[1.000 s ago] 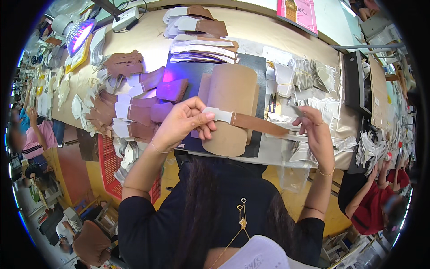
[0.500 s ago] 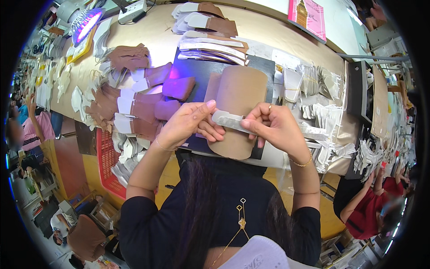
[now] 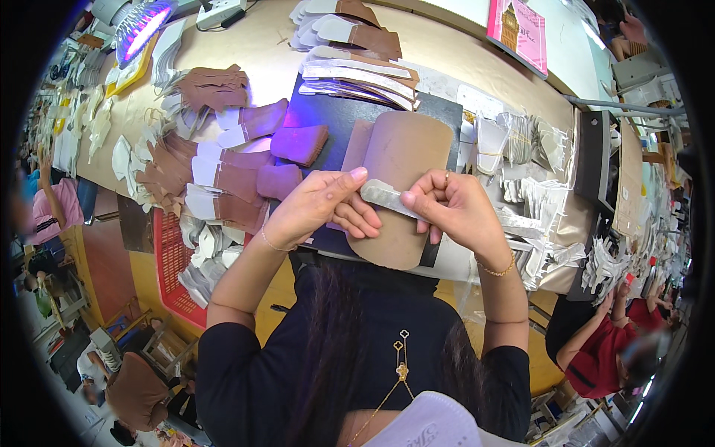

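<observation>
My right hand [image 3: 453, 210] pinches the pale strip [image 3: 385, 196] over the tan block [image 3: 410, 145].
My left hand [image 3: 320, 203] is half-curled by its other end; I can't tell if it touches. With one sure pinch, the strip might twist or slip crooked. Left of me, a red basket [image 3: 168, 272] holds white pieces [image 3: 196, 283].

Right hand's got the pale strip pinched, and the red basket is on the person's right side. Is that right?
Not quite: the red basket is on the person's left side, as the head view shows. The right hand does have the pale strip pinched.
</observation>
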